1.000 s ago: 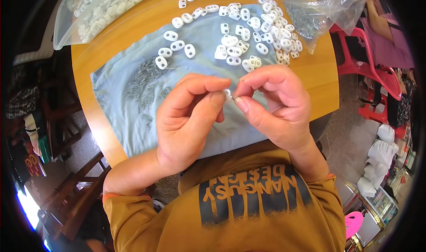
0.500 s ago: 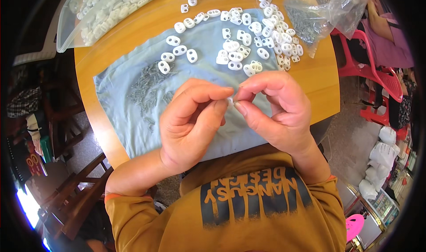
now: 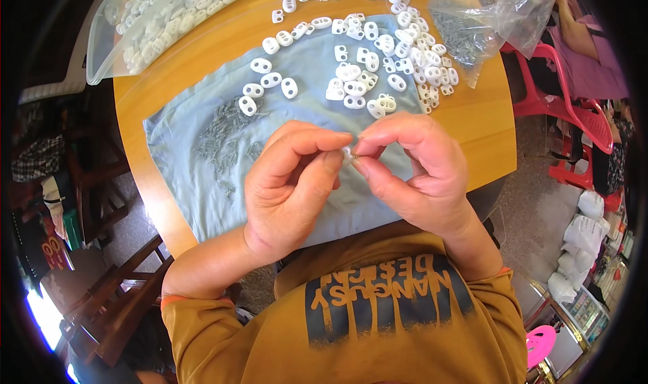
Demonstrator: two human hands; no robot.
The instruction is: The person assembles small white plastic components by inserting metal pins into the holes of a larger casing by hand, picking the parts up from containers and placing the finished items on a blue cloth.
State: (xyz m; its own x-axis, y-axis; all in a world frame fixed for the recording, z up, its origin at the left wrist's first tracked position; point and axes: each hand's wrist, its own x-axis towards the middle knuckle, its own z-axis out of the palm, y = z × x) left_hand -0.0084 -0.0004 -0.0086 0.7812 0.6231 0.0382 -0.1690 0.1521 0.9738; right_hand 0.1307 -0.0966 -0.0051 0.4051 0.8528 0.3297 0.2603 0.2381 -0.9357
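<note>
1. Far left, beside the table: dark wooden chairs, partly in shadow, plus clutter on the floor too dim to tell.
2. Top left on the round wooden table: a clear plastic bag full of white plastic pieces, lying on its side near the rim.
3. A light blue cloth covers the middle of the table; a scatter of small metal springs lies on its left part, just left of the hands.
4. Left hand: fingers curled, thumb and forefinger pressed together, pinching a small white piece from its left side. The hand hides part of the cloth under it.
5. The small white piece sits between the fingertips of both hands, held above the cloth, near the table's front edge; most of it is covered by the fingers, so its shape cannot be told.
6. Right hand: fingers bent, thumb and forefinger pinching the same small white piece from the right, fingertips touching those of the left hand.
7. Behind the hands, on the cloth and bare wood: loose white two-hole toggles, a few apart at the left, a dense heap at the right.
8. Top right: a second clear bag, crumpled, with small grey metal parts inside, just beside the heap.
9. Right of the table: red plastic chairs, white sacks on the floor, another person's clothing at the edge.
10. Bottom: the person's mustard-yellow shirt with dark print.
</note>
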